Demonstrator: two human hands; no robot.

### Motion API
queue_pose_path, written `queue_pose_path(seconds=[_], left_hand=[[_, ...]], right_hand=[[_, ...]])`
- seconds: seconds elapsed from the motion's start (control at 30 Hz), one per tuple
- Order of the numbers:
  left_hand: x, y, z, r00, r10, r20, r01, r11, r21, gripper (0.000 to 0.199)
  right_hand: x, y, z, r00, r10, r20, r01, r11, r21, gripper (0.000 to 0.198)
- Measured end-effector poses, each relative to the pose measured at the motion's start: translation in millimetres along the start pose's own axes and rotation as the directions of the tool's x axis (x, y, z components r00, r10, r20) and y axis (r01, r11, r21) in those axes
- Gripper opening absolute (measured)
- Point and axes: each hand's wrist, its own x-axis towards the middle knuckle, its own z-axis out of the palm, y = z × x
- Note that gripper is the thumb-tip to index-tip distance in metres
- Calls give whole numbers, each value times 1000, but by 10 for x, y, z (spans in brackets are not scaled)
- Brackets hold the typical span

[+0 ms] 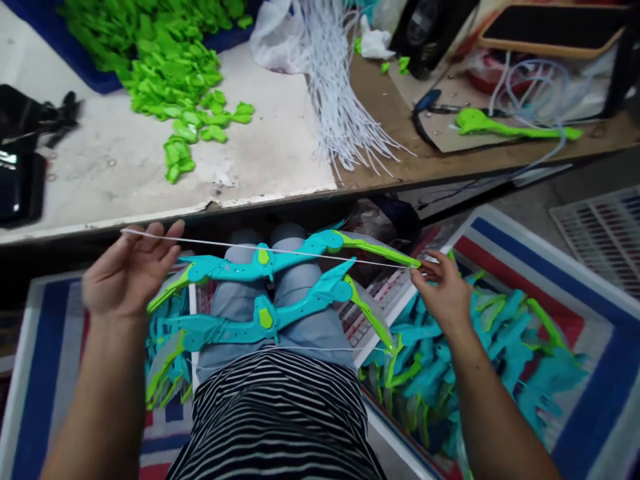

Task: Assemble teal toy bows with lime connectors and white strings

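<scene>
The white string [220,243] is stretched nearly straight between the two hands, across the front of the upper toy bow [230,268]. By the left hand [127,273] the string is met at the fingers, which are partly curled and spread a little, with the palm turned upward and bare; whether the string is pinched there or only laid across the fingers cannot be told. By the right hand [445,290] the lime tip of the same bow is held between thumb and forefinger, the grip closed at its end, and the string is seen to reach the tip there (any knot or notch is too small to be made out).

The upper toy bow is lying across the thighs, over grey trousers [227,300], with its lime limbs directed to either side. Just below it, nearer the body, a lower toy bow [295,312] is rested on the lap, a pale string being seen beneath it, and is touched by neither hand. At the right, a crate with a striped lining [590,400] is filled with more turquoise and lime bows. On the bench [270,153], a heap of lime pieces [170,73] and a bundle of white cords [333,87] are spread.
</scene>
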Motion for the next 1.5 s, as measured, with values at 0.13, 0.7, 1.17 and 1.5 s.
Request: queue_pose_path(seconds=[0.13, 0.7, 1.17, 1.5], left_hand=[[-3, -100, 251, 997, 72, 23, -65, 975, -211, 14], [167, -199, 784, 969, -146, 201, 218, 887, -407, 12], [505, -62, 864, 994, -47, 99, 83, 913, -399, 25], [-179, -239, -57, 977, 45, 210, -34, 998, -56, 34]], right_hand=[[121, -324, 5, 994, -101, -51, 88, 973, -215, 31], [-344, -2426, 1070, 284, -910, -302, 948, 314, -55, 33], [-441, -2525, 1797, 236, -718, 655, 932, 359, 57, 41], [182, -2125, 1550, 150, -798, 583, 834, 419, 359, 44]])
